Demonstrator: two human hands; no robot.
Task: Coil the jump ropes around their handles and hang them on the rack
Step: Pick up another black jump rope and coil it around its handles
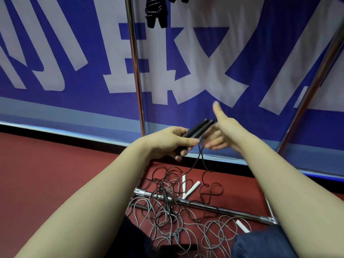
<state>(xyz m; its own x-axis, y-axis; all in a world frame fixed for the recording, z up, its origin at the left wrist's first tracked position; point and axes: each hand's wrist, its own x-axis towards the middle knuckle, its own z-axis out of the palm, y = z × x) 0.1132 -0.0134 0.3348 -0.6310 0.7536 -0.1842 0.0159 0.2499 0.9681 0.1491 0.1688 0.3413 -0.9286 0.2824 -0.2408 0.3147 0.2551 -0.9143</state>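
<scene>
My left hand [173,142] grips a pair of black jump-rope handles [197,128] held side by side, pointing up and right. Their black cord [199,161] hangs down to a loose tangle on the red floor. My right hand [221,131] is just right of the handles, thumb up, fingers straight and blurred, next to the cord; I cannot tell whether it touches. A coiled black rope [155,12] hangs at the top of the chrome rack upright [135,71]. More ropes lie below: black cords [167,183], grey cords [186,229], white handles [188,189].
The rack's low chrome bar [223,209] crosses the floor under the tangle, and a second slanted chrome pole [314,79] stands right. A blue banner with white characters [74,53] covers the wall behind. My knees in dark denim [264,244] are at the bottom.
</scene>
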